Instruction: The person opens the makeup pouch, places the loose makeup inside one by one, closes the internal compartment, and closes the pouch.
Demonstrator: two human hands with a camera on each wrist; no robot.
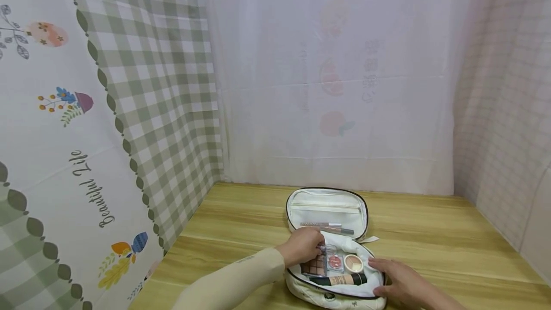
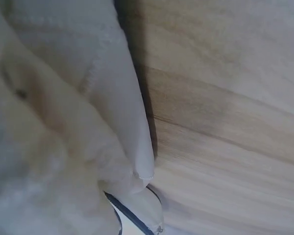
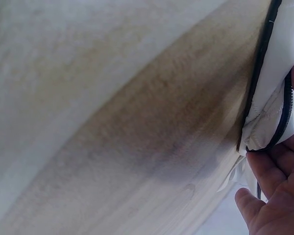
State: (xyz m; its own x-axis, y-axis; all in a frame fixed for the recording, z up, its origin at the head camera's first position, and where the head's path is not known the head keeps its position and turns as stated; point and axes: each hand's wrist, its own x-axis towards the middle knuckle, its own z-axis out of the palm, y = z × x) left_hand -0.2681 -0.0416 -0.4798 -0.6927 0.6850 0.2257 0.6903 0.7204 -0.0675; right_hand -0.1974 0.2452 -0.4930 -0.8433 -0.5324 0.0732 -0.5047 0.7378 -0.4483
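L hand (image 1: 302, 245): fingers bent, at brown gridded palette w/ clear plastic case (image 1: 316, 268), inside cream quilted fabric bag (image 1: 312, 299); pinching or not, can't tell. R hand (image 1: 400, 279): thumb & fingers gripping bag's side, palette to its L.

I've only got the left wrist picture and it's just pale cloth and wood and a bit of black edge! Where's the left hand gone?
Observer: The left hand is at the open bag, down by a brown palette; I can't tell whether it grips it.
Child: Ooh! And what's the other hand doing?
Observer: The right hand holds the bag at its right side.
Child: Is anything else in there?
Observer: Yes, a black and beige tube lies along the front, inside the bag.
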